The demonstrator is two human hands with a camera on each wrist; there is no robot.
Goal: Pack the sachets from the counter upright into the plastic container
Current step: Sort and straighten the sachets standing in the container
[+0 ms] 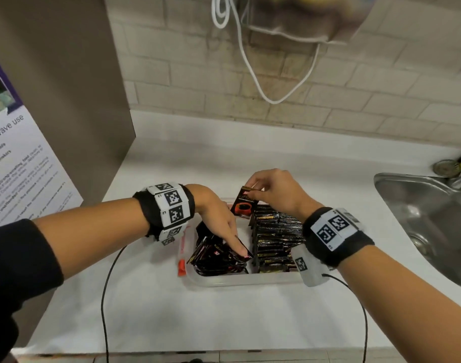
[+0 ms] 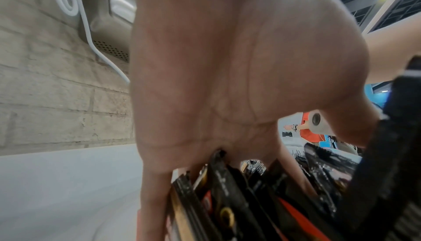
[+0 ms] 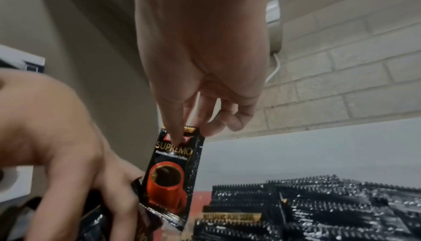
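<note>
A single black sachet (image 3: 173, 170), printed with a red cup, is pinched at its serrated top seal by the thumb and fingertips of the right hand (image 1: 278, 191) and is held hanging upright over the far end of the plastic container (image 1: 240, 280), which stands on the white tabletop (image 1: 145, 315). In the head view the container is seen in two parts: on its right side a packed row of sachets (image 1: 278, 238) stands on edge, serrated tops up; on its left side a loose pile of sachets (image 1: 219, 255) lies tilted and overlapping. The left hand (image 1: 219, 218) is held with fingers straight and spread, pressed down into that loose pile; nothing is gripped by it. The sachet is judged light and thin, with a flexible foil-like film that looks glossy and may be slippery, so a firm pinch on the flat, stiffer seal strip is judged the best hold. The filled middle is judged soft and likely to bulge or buckle if squeezed. Little damage is expected from ordinary handling, though the film could crease. Insertion bottom edge first, beside the standing row, is judged suitable, with the neighbours braced, since thin sachets topple readily. No sachets are seen lying on the tabletop itself.
</note>
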